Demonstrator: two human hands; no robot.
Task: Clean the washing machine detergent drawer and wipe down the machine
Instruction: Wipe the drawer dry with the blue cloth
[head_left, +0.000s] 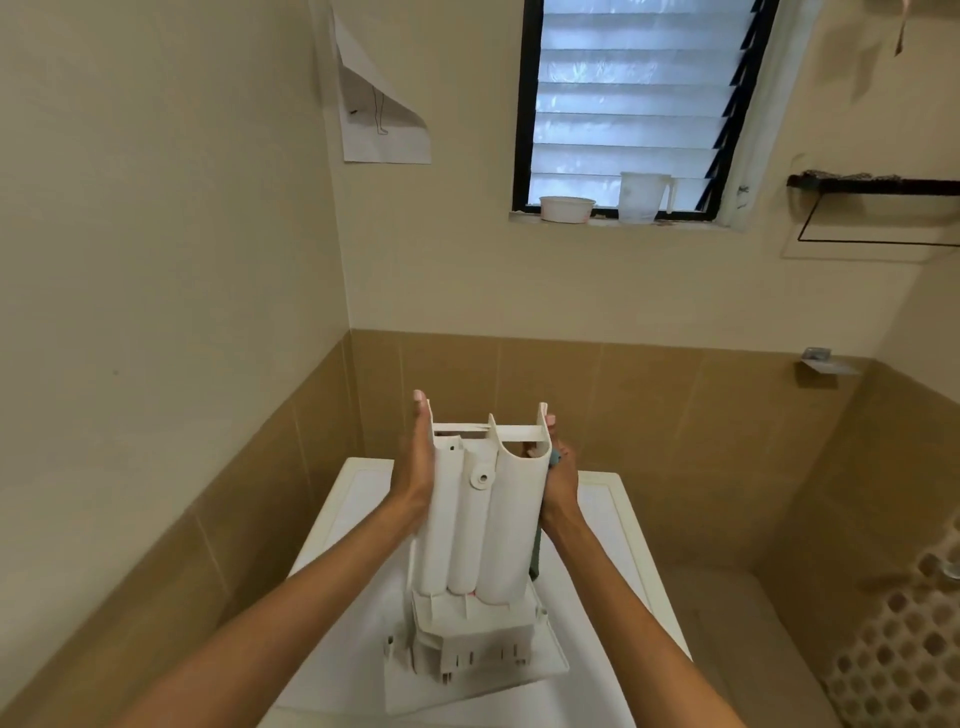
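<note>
Standing detergent drawer (483, 530) on end atop washing machine (358, 514), underside facing camera, likely for wiping. Left hand (415, 467) pressing flat, fingers straight, steadying side; right hand (558, 483) curling round opposite wall, trapping teal cloth (535, 556).

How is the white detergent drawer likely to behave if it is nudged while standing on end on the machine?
Probably tippy: the detergent drawer stands tall on its front panel atop the washing machine, steadied by the left hand and right hand. It looks like stiff, hollow moulded plastic, so likely light.
</note>
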